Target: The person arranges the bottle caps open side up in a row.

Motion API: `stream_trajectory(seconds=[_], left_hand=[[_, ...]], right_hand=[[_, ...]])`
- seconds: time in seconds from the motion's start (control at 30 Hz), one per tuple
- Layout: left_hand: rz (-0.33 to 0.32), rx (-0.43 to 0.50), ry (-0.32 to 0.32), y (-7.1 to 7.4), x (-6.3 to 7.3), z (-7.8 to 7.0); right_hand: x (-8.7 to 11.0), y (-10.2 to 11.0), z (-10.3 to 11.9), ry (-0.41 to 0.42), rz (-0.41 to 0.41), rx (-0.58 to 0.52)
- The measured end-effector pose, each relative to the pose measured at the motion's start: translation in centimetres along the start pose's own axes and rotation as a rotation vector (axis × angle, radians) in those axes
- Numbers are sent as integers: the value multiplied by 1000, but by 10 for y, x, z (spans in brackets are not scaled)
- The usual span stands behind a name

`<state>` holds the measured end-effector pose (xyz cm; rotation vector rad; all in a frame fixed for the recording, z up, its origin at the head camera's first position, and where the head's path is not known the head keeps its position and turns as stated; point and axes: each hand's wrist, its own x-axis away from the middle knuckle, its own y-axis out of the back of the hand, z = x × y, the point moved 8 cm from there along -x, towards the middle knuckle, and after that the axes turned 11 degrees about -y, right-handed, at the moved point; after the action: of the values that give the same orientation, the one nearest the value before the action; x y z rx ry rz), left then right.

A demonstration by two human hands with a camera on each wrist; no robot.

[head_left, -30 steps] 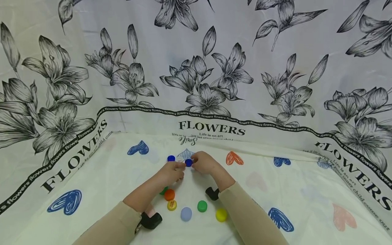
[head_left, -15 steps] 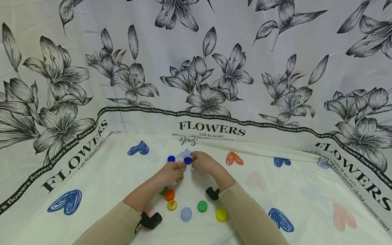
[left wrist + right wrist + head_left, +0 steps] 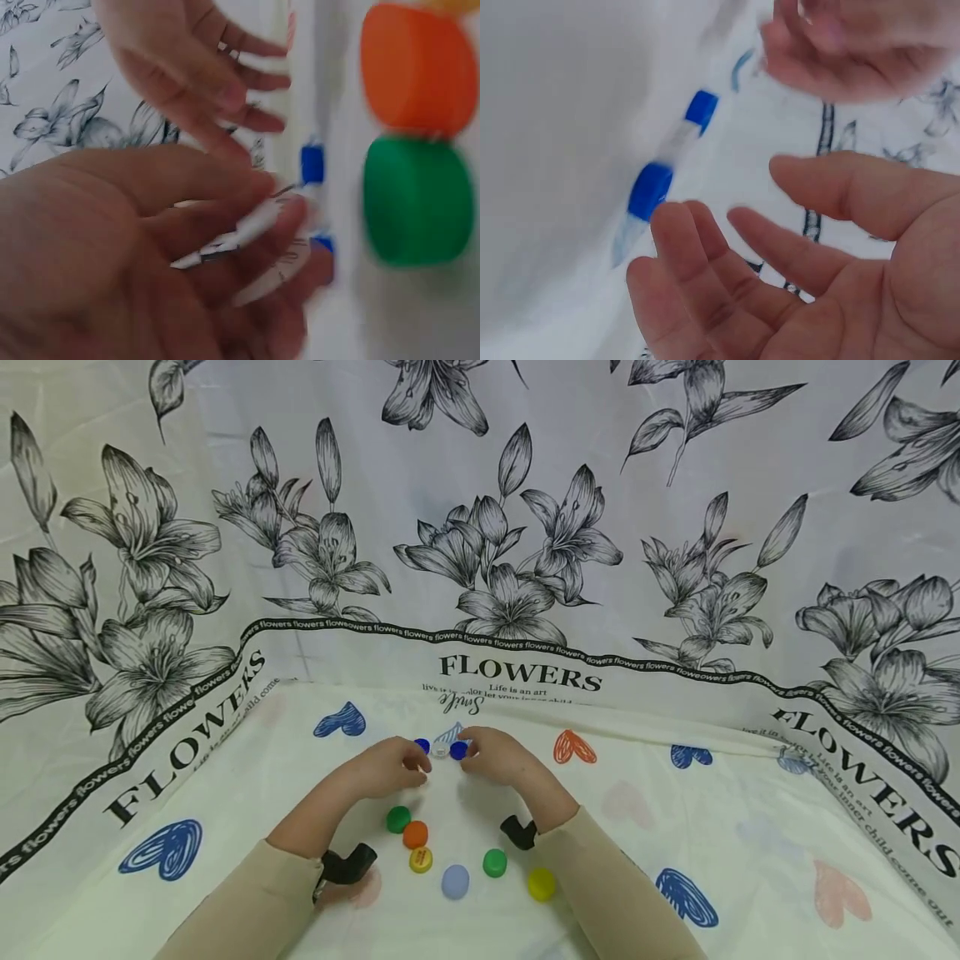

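Note:
Two blue bottle caps sit in a row on the white cloth, with a clear cap (image 3: 440, 750) between them. My right hand (image 3: 491, 756) has its fingertips right by the right blue cap (image 3: 458, 750); in the right wrist view its fingers (image 3: 682, 240) are spread loosely and grip nothing. My left hand (image 3: 386, 766) hovers beside the left blue cap (image 3: 423, 747) and partly covers it. Its fingers are loosely bent, with nothing between them in the left wrist view.
Closer to me lie a green cap (image 3: 399, 819), an orange cap (image 3: 415, 835), a gold cap (image 3: 421, 860), a light blue cap (image 3: 454, 882), another green cap (image 3: 494, 862) and a yellow cap (image 3: 541, 884). A flower-printed curtain (image 3: 517, 672) stands behind the cloth.
The right blue cap has shifted slightly away from me and left, up to the clear cap. My left hand has drawn back leftward from the row, uncovering the nearer green cap.

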<state>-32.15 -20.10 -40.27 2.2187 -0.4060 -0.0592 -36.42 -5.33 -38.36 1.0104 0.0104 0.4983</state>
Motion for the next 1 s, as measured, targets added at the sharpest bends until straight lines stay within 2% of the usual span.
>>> stream_trajectory(seconds=[0.07, 0.13, 0.2, 0.27, 0.33, 0.43, 0.57, 0.63, 0.73, 0.83, 0.9, 1.0], left_hand=[[99, -134, 47, 1, 9, 2], [199, -203, 104, -3, 17, 4], [267, -207, 133, -9, 22, 5], [291, -190, 133, -15, 23, 4], [276, -199, 105, -18, 21, 1], [209, -185, 49, -22, 12, -1], [122, -109, -83, -31, -2, -9], [99, -64, -160, -38, -6, -14], [81, 5, -239, -47, -8, -22], [72, 36, -283, -51, -8, -29], [65, 43, -294, -51, -7, -31], [57, 57, -295, -51, -7, -32]], right_hand=[[4, -1, 6, 26, 22, 18], [6, -2, 9, 42, 36, 34], [7, -3, 11, 51, 41, 48], [7, -4, 10, 57, 47, 58], [7, -6, 10, 60, 63, 70], [9, -10, 7, 48, 104, 113], [12, -21, 4, 7, 181, 212], [15, -28, 3, -10, 212, 248], [18, -34, 1, -40, 215, 289], [19, -35, -1, -65, 190, 332], [19, -33, -1, -61, 175, 364], [19, -29, -1, -49, 182, 354]])
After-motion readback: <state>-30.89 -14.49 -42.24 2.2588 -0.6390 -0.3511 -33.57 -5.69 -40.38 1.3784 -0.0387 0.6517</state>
